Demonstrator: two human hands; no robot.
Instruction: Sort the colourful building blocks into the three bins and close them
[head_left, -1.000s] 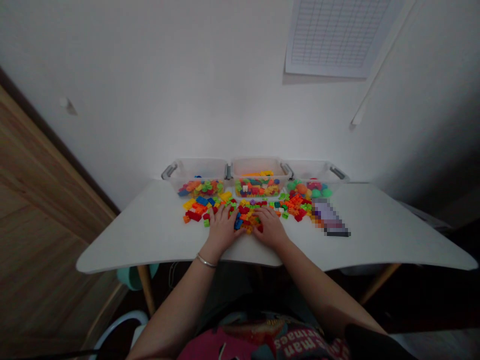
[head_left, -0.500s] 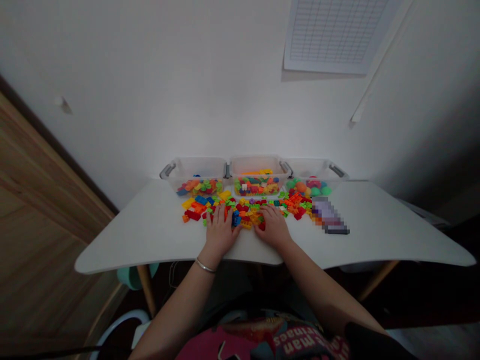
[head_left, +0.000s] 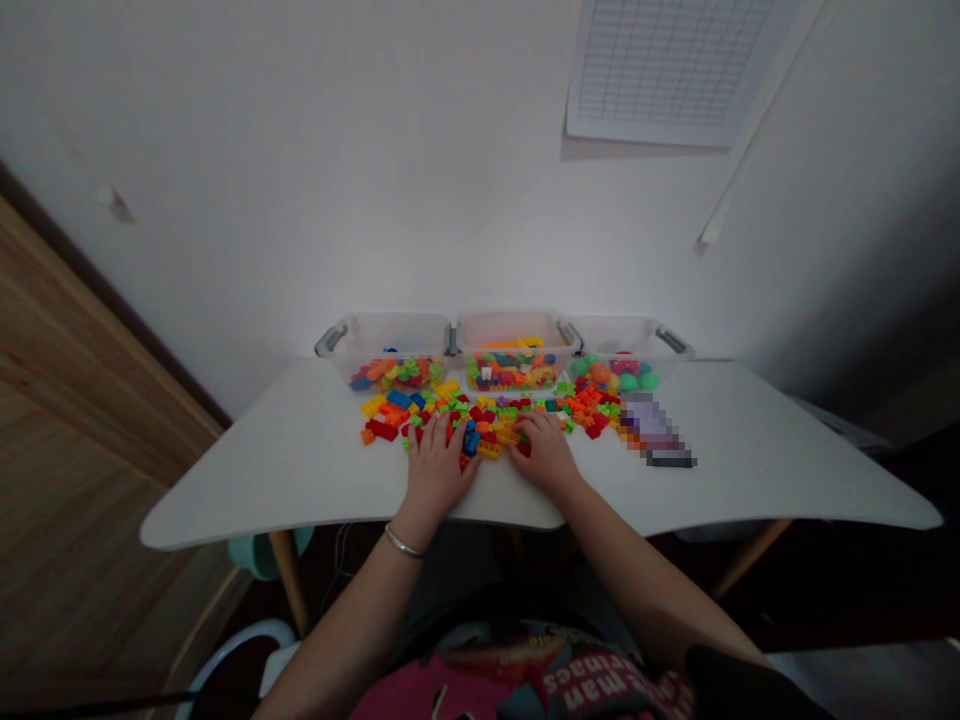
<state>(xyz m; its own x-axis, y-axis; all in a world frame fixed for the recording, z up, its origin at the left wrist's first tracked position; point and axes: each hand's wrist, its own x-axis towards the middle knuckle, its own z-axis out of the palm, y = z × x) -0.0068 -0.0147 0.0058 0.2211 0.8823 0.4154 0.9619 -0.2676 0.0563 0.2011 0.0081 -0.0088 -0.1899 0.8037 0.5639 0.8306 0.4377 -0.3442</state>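
A pile of toy building bricks (head_left: 487,412) in several colours lies along the middle of the white table. My left hand (head_left: 436,478) rests palm down at the pile's front left, fingers spread over the bricks. Between its thumb and forefinger sits a blue brick (head_left: 470,438). On the other side, my right hand (head_left: 549,455) touches the pile with bent fingers, thumb and forefinger apart. A yellow brick (head_left: 508,436) lies at its fingertips, and a dark red brick (head_left: 523,447) shows between thumb and forefinger. The right hand's other fingertips are partly hidden.
Three clear bins stand against the wall: the left bin (head_left: 397,330) and middle bin (head_left: 514,328) hold bricks, the right bin (head_left: 622,335) holds coloured balls. A pixelated flat object (head_left: 656,425) lies right of the pile. The table's (head_left: 300,480) front edge is under my wrists.
The view has shifted slightly. My left hand has moved a little left with its thumb lower, baring more of the blue brick. The right hand looks nearly the same.
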